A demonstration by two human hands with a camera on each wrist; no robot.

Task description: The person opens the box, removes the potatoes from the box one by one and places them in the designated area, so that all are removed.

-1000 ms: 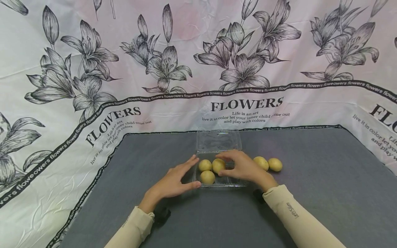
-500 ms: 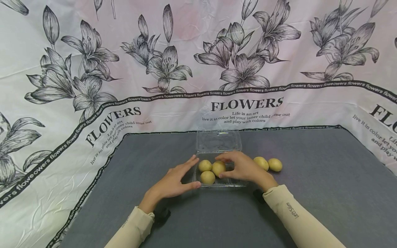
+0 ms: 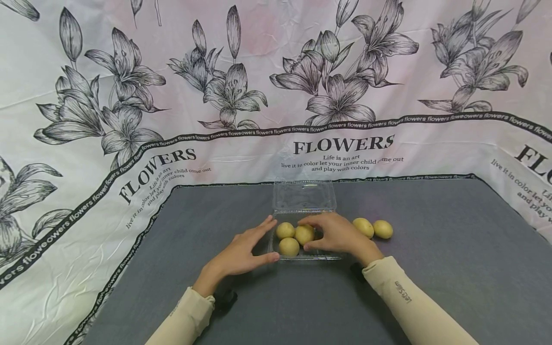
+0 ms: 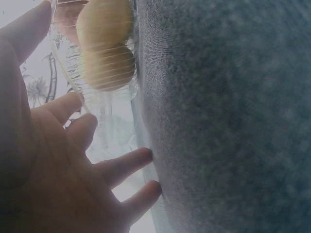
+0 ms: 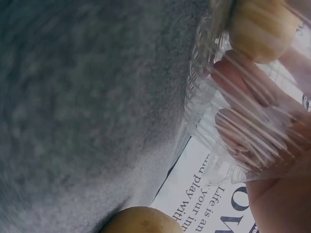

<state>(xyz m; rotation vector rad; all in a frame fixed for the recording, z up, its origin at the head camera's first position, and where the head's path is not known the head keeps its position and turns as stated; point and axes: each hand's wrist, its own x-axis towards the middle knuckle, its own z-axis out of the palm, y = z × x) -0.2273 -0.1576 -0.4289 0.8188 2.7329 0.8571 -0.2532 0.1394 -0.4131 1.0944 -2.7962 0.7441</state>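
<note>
A clear plastic box (image 3: pixel 327 256) stands on the grey table with its clear lid (image 3: pixel 304 196) laid back. Inside, at its left, sit three round yellow potatoes: one at the back left (image 3: pixel 285 230), one at the front left (image 3: pixel 289 247) and one by my right hand (image 3: pixel 304 235). My right hand (image 3: pixel 334 234) reaches into the box, thumb and fingers curled about that last potato. Through the ribbed wall, the right wrist view shows those fingers (image 5: pixel 243 92). My left hand (image 3: pixel 237 254) is spread with fairly straight fingers along the box's left side, its fingertips touching the wall.
Two more potatoes, one (image 3: pixel 363 227) partly behind my right hand and one (image 3: pixel 382 229) beside it, lie on the grey table (image 3: pixel 431 278) right of the box. A flower-printed cloth (image 3: pixel 250 158) hangs behind the table.
The potato in my right hand has come down slightly toward the front of the box, then stayed still. My right hand has shifted a little forward and left. My left hand has not moved.
</note>
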